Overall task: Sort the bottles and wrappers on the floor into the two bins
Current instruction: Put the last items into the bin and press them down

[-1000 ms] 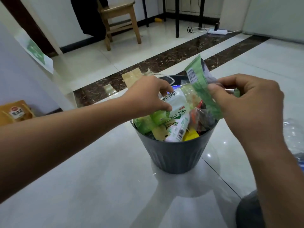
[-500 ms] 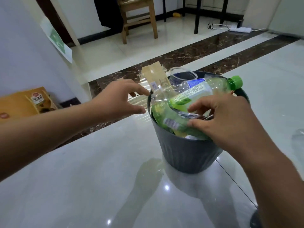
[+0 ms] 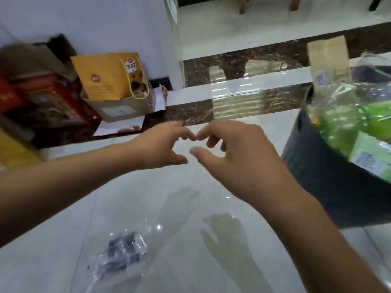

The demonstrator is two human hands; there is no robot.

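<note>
A dark grey bin [image 3: 330,178] stands at the right edge, heaped with green-labelled bottles [image 3: 347,123] and wrappers; a tan wrapper [image 3: 328,53] sticks up at its back. My left hand [image 3: 160,144] and my right hand [image 3: 230,157] hover side by side over the pale floor, left of the bin, fingertips nearly touching. Both hold nothing, with fingers loosely curled and apart. A crumpled clear wrapper with a dark print [image 3: 122,252] lies on the floor below my left forearm.
Against the white wall at the left stand a yellow paper bag [image 3: 105,75] in a cardboard box [image 3: 120,108] and red boxes [image 3: 42,96]. A dark marble strip [image 3: 232,64] crosses the floor behind my hands. Chair legs [image 3: 243,5] show at the top.
My right hand has let go of the green wrapper in the bin. Both hands have pulled away to the left of it, and the view has swung left and down.
</note>
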